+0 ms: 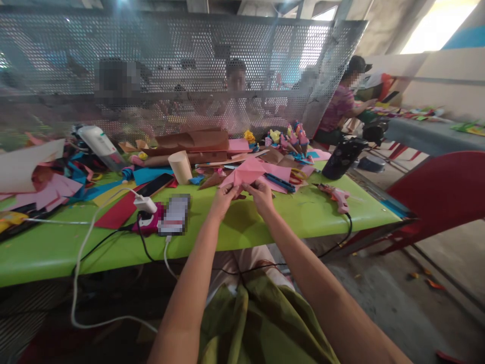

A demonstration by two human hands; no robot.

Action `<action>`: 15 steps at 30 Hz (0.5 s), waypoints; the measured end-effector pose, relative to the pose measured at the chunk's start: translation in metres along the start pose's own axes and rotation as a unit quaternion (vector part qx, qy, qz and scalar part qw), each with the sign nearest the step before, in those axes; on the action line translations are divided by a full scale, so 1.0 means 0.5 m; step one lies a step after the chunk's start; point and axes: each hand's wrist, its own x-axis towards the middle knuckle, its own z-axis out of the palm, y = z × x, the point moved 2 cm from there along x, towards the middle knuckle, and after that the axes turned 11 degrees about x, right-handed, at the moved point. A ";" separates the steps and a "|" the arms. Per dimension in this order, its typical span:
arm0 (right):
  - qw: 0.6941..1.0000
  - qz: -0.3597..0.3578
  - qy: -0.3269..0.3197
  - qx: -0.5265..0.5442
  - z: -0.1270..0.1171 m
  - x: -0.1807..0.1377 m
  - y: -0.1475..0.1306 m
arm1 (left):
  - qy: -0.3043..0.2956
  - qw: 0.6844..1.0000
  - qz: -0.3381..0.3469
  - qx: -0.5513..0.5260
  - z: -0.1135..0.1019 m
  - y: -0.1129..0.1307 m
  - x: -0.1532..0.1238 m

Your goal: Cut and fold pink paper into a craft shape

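Observation:
Both hands are raised a little over the green table [242, 235], holding one folded sheet of pink paper [248, 171] between them. My left hand [226, 196] pinches its lower left edge. With fingers closed, my right hand [261, 194] grips the lower right edge, close to the other hand. Creases run up the middle of the paper, and its sides slope outward. Just beyond it, a blue cutter [279, 182] rests on more pink paper. Scissors with yellow handles [298, 175] lie to the right of that.
A pink glue gun [337, 196] with a black cord lies right, near a dark tumbler [343, 157]. To the left are a phone [174, 215], a magenta power socket [149, 222] and a paper roll [180, 167]. A perforated metal screen [170, 76] stands behind; a person [339, 108] sits beyond.

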 end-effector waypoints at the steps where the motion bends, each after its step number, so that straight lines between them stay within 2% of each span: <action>1: 1.000 0.000 0.001 -0.001 0.000 0.000 0.000 | 0.005 1.000 -0.001 0.007 -0.001 -0.003 0.001; 8: 1.000 0.001 0.004 -0.008 -0.001 0.000 0.002 | 0.032 0.999 -0.008 0.038 -0.010 -0.015 0.002; 15: 1.000 0.006 -0.007 0.001 0.008 -0.005 -0.001 | 0.049 0.998 0.009 0.035 -0.005 0.001 0.002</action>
